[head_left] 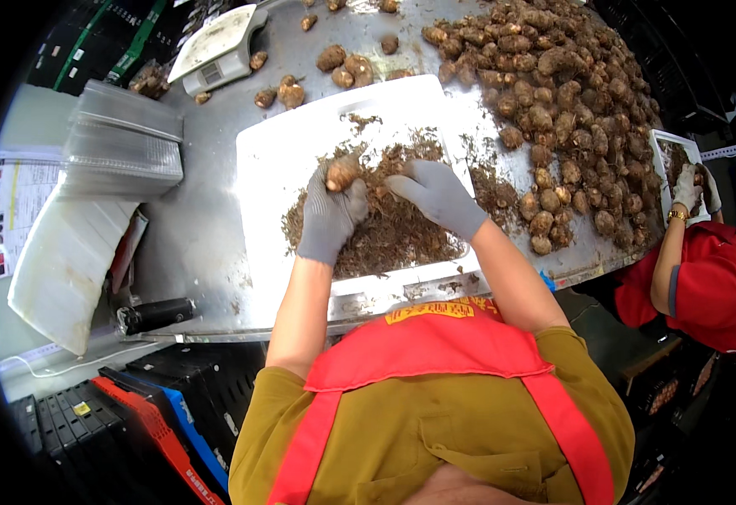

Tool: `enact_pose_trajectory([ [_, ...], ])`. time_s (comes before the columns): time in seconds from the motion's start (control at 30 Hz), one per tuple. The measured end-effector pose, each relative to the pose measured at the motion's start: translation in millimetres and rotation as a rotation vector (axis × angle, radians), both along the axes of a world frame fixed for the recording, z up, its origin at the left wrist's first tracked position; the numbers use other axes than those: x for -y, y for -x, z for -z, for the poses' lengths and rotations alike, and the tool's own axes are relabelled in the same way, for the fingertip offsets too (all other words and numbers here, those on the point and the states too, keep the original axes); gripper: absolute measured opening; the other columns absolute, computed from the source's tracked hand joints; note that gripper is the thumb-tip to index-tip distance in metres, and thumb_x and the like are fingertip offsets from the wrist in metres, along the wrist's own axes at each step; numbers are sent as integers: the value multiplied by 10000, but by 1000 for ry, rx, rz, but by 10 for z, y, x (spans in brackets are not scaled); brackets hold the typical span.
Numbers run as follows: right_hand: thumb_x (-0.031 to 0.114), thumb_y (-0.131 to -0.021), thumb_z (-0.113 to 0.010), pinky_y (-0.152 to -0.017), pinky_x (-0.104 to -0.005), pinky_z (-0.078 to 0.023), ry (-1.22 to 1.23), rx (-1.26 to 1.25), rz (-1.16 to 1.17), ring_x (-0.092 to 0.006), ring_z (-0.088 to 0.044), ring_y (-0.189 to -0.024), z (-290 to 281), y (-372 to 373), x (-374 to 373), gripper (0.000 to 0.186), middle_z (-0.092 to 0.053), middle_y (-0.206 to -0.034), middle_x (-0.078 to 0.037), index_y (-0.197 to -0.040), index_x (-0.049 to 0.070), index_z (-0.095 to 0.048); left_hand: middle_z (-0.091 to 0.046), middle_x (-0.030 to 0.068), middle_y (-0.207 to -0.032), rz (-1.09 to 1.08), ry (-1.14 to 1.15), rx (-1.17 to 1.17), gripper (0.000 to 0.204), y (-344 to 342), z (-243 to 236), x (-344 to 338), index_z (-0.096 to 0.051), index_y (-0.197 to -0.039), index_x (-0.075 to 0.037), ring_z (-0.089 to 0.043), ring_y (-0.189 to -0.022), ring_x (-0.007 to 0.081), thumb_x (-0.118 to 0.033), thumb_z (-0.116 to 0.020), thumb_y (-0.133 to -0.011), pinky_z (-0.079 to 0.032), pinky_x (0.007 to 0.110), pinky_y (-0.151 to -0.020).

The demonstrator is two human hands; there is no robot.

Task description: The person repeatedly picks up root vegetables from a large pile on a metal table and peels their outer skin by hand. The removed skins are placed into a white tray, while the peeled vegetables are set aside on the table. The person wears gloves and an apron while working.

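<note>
My left hand [328,220], in a grey knitted glove, is closed round a small brown taro [344,173] with a paler patch showing. My right hand [439,198], gloved the same way, is just to the right of it, apart from the taro. Its fingers are drawn together and point left; whatever they may pinch is too small to make out. Both hands are over a white plastic tray [260,181]. Loose brown root fibres and peelings [397,246] are heaped in the tray beneath them.
A large taro pile [574,109] covers the metal table's [199,278] right side. Several loose taros lie behind the tray. Far left are a scale [216,55] and clear plastic bags [124,139]. At right, a co-worker's gloved hands [688,187] work over another tray.
</note>
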State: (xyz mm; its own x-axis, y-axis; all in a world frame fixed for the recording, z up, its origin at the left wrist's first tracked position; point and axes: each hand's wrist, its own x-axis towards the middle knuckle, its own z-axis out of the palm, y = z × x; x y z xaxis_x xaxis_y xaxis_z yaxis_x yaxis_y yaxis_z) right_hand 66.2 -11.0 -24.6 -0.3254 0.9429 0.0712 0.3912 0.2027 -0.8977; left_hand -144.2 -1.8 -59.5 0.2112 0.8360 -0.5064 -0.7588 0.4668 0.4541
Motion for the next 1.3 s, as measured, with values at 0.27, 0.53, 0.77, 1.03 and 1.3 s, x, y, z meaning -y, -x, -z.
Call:
enact_pose_trajectory([
  [0.27,450,-886,-605,-706,-420,-457,186,198,14,-345,-601,-749,247,-410,349,460,-598,-736,-198,-827,-4,-653,-432,278,-1401,-104,-260,-268,662,191,-136,-1327,-333,-1401,-40,-480,-1247,405,-540,-439,-980,-423,497,-1058],
  [0.53,286,-863,-639,-783,-315,-502,124,-99,345,-201,-664,-881,256,-892,681,283,-710,-986,-95,-1048,86,-716,-625,94,-927,356,-460,-661,364,-29,-86,-213,-587,-1140,8,-579,-798,154,-315,-592,-973,-489,283,-677],
  [0.77,382,-844,-609,-832,-388,-499,120,257,743,-283,-658,-929,626,-1787,696,425,-696,-988,-159,-1076,39,-704,-685,88,-934,458,-497,-1004,301,-170,-178,849,-656,-1100,18,-638,-823,157,-236,-621,-942,-525,282,-757],
  [1.03,395,-845,-646,-927,-452,-486,226,798,468,-333,-589,-1107,818,-1388,418,521,-593,-1205,-170,-1233,56,-567,-647,138,-928,854,-1093,-1636,457,-393,-180,1186,-666,-1124,-49,-624,-923,322,-323,-737,-766,-499,412,-798],
  [1.3,242,-795,-691,-1051,-343,-388,60,280,594,-259,-535,-1242,529,-1363,588,647,-562,-1343,-146,-1385,52,-503,-643,136,-943,971,-1104,-1542,391,-397,-99,1266,-670,-1108,-66,-623,-903,334,-329,-693,-820,-494,426,-775],
])
